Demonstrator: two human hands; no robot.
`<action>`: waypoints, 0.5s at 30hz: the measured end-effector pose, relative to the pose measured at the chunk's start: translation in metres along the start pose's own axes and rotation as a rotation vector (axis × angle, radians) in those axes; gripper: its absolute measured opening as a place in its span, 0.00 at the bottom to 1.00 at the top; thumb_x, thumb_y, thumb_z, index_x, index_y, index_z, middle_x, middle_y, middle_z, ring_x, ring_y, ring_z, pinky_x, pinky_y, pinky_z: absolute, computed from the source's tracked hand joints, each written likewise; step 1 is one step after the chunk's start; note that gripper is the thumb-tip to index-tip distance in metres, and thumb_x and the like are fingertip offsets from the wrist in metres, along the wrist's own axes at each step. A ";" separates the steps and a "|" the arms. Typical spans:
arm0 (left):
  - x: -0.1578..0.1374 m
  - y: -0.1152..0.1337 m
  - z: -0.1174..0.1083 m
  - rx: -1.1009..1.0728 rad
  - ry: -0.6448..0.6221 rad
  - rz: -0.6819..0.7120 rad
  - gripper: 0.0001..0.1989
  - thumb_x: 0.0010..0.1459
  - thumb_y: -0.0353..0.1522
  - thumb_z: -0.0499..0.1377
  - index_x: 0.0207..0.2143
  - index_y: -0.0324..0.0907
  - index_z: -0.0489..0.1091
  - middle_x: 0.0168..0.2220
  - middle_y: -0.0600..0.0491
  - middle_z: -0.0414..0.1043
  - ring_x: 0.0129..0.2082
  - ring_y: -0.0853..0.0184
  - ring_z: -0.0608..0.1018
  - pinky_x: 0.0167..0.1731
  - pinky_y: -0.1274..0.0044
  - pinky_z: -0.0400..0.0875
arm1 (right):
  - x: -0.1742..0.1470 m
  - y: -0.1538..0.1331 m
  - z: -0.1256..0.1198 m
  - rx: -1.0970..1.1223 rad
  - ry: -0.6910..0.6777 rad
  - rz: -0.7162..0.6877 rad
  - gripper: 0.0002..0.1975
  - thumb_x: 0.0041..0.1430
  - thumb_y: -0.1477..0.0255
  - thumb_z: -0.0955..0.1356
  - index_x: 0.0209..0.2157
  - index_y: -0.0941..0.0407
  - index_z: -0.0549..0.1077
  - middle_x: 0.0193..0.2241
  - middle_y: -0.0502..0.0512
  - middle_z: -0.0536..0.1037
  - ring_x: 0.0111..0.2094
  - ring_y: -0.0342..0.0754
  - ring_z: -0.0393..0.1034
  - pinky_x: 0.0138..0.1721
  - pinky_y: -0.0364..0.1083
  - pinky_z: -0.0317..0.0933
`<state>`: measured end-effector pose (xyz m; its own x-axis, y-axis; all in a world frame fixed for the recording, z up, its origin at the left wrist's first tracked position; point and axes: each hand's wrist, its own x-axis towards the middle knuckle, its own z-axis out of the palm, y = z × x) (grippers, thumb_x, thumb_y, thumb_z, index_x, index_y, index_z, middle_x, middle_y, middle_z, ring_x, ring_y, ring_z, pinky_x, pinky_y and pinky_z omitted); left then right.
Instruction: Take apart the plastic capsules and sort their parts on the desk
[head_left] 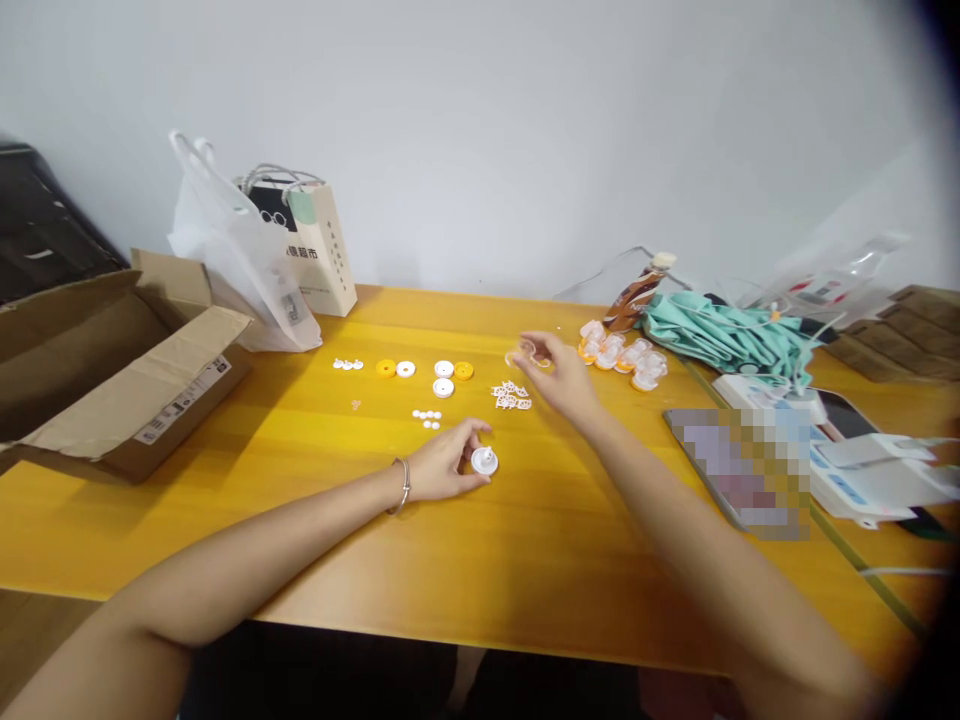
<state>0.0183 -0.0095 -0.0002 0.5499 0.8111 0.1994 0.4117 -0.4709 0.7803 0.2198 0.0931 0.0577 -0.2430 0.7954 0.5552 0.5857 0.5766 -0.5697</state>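
My left hand (pixel 442 462), with a bracelet at the wrist, curls round a small white plastic disc (pixel 484 461) that has a raised centre. Its thumb and fingers lie along the disc's edge, low over the table. Farther off to the right, my right hand (pixel 555 375) pinches a thin, clear curved plastic piece (pixel 517 357); its full shape is partly hidden by the fingers. Just below that hand lies a pile of white openwork plastic pieces (pixel 511 397). Several clear-and-orange domed parts (pixel 630 358) stand in a cluster to its right.
On the yellow table (pixel 360 560) lie white discs (pixel 443 387), orange discs (pixel 385 368), small white caps (pixel 427 415) and small white parts (pixel 348 365). A cardboard box (pixel 187 400) and bags stand left. A bottle (pixel 634 295), green umbrella (pixel 727 335), tablet (pixel 727 470) and power strip (pixel 847 480) lie right.
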 end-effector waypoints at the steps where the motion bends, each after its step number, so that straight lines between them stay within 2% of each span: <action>1: 0.000 -0.001 0.000 0.004 0.000 0.002 0.28 0.49 0.34 0.61 0.50 0.43 0.53 0.34 0.54 0.63 0.33 0.68 0.69 0.34 0.77 0.66 | 0.016 0.002 0.000 -0.033 -0.058 -0.008 0.16 0.53 0.66 0.66 0.44 0.56 0.68 0.39 0.56 0.75 0.39 0.49 0.69 0.43 0.51 0.63; 3: 0.000 -0.001 0.000 0.005 -0.003 0.004 0.29 0.49 0.34 0.61 0.51 0.42 0.52 0.34 0.54 0.63 0.32 0.68 0.69 0.33 0.77 0.66 | 0.043 0.007 0.001 -0.112 -0.193 -0.027 0.15 0.51 0.69 0.67 0.42 0.57 0.69 0.39 0.56 0.75 0.41 0.49 0.69 0.45 0.51 0.61; 5: 0.000 -0.001 0.000 -0.004 -0.009 0.010 0.30 0.49 0.34 0.61 0.52 0.42 0.51 0.34 0.53 0.63 0.32 0.69 0.69 0.32 0.78 0.66 | 0.061 0.012 0.004 -0.209 -0.338 0.016 0.15 0.50 0.71 0.67 0.41 0.58 0.70 0.40 0.56 0.75 0.42 0.49 0.69 0.44 0.48 0.62; 8: 0.000 -0.001 0.000 -0.011 -0.011 0.023 0.30 0.49 0.33 0.61 0.52 0.42 0.51 0.35 0.53 0.64 0.32 0.68 0.69 0.32 0.77 0.66 | 0.069 0.021 0.009 -0.385 -0.501 0.092 0.15 0.48 0.71 0.68 0.40 0.57 0.70 0.40 0.56 0.76 0.41 0.50 0.70 0.43 0.47 0.61; 11: 0.001 -0.001 0.000 0.001 -0.008 0.025 0.31 0.49 0.34 0.61 0.53 0.42 0.50 0.35 0.53 0.64 0.31 0.68 0.69 0.31 0.77 0.66 | 0.065 0.030 0.011 -0.456 -0.516 0.130 0.13 0.47 0.70 0.69 0.38 0.56 0.71 0.39 0.56 0.76 0.41 0.52 0.69 0.49 0.54 0.54; 15: 0.000 0.000 -0.001 0.004 -0.008 0.019 0.31 0.49 0.34 0.61 0.53 0.43 0.51 0.35 0.53 0.64 0.32 0.68 0.69 0.31 0.77 0.66 | 0.061 0.037 0.012 -0.509 -0.495 0.179 0.14 0.47 0.69 0.68 0.38 0.55 0.70 0.38 0.54 0.77 0.43 0.55 0.68 0.54 0.67 0.37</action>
<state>0.0177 -0.0090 0.0004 0.5635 0.7993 0.2090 0.4043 -0.4874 0.7739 0.2179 0.1652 0.0632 -0.3601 0.9301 0.0728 0.9067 0.3673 -0.2076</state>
